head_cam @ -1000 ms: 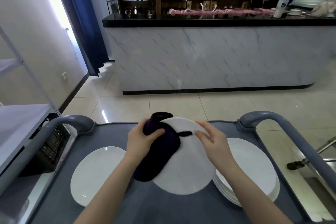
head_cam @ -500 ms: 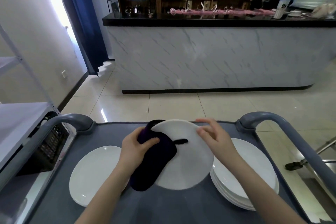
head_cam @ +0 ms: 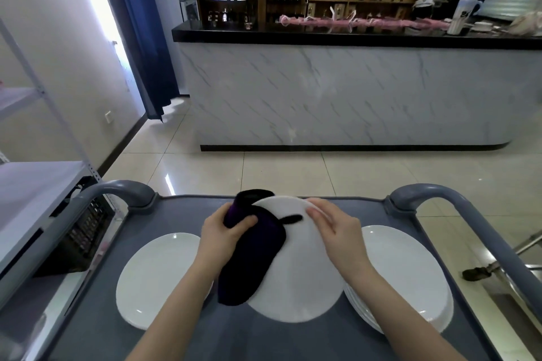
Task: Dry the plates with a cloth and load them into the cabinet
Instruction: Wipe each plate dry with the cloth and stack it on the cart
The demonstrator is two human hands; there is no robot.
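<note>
I hold a white plate (head_cam: 302,278) tilted above the grey cart (head_cam: 187,208). My left hand (head_cam: 224,233) grips a dark purple cloth (head_cam: 252,261) folded over the plate's left rim. My right hand (head_cam: 331,228) holds the plate's upper right rim, fingers on its face and thumb hidden behind. A single white plate (head_cam: 155,275) lies on the cart at the left. A stack of white plates (head_cam: 410,275) sits on the cart at the right, partly under the held plate.
The cart has raised grey handles at left (head_cam: 117,189) and right (head_cam: 457,199). A white metal shelf unit (head_cam: 32,190) stands close on the left. A marble bar counter (head_cam: 352,91) lies ahead across tiled floor.
The plate has turned a little in my hands, and my right hand has shifted along its upper rim toward the top. The cloth stays on the left rim.
</note>
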